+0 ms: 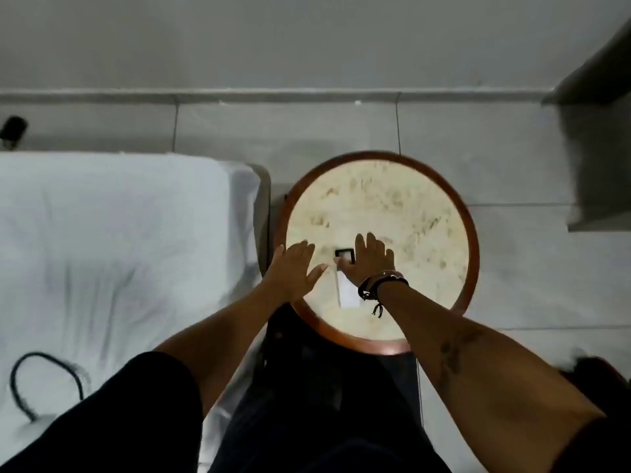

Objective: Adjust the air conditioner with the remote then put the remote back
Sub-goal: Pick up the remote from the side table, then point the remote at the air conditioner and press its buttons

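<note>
Seemingly mid-task, the remote (345,281) lies flat at the round table (473,233)'s six o'clock; right hand (370,261) covers it, grip unclear, left hand (295,269) spread wide, empty, at its nine o'clock.
</note>
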